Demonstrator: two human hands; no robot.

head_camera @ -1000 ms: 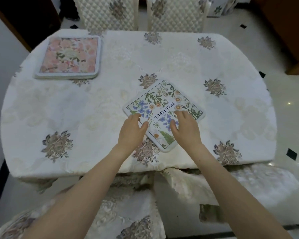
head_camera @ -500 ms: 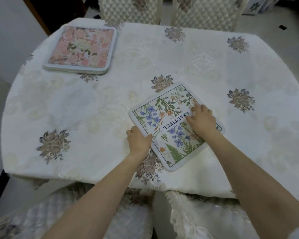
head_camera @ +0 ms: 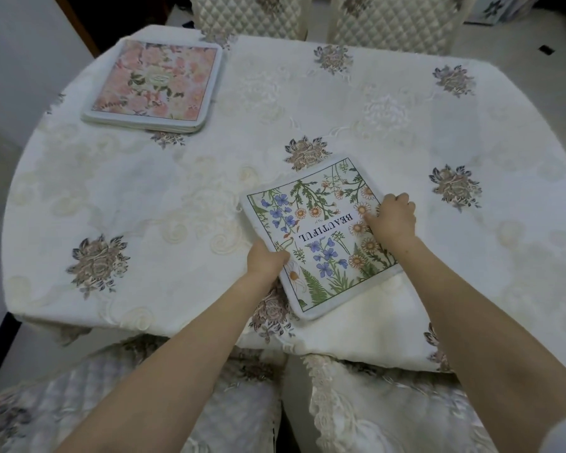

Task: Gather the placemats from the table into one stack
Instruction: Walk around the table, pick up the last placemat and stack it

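Hands are pinching the botanical placemat [head_camera: 321, 237], lying near the desk [head_camera: 177, 197] edge: left hand [head_camera: 265, 261] gripping its near-left edge, right hand [head_camera: 393, 219] its right edge. Lifting it level, both grips equally firm, should be keeping it flat on the way to the pink stack [head_camera: 154, 83], well beyond it to the left.

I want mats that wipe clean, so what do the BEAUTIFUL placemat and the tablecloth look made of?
The BEAUTIFUL placemat looks like printed fabric with a pale stitched border, matte and fairly stiff; it stays flat while the left hand and right hand grip its edges. A coating cannot be ruled out. The tablecloth seems woven cloth with a soft sheen, raised embroidered flowers and draped, creased edges.
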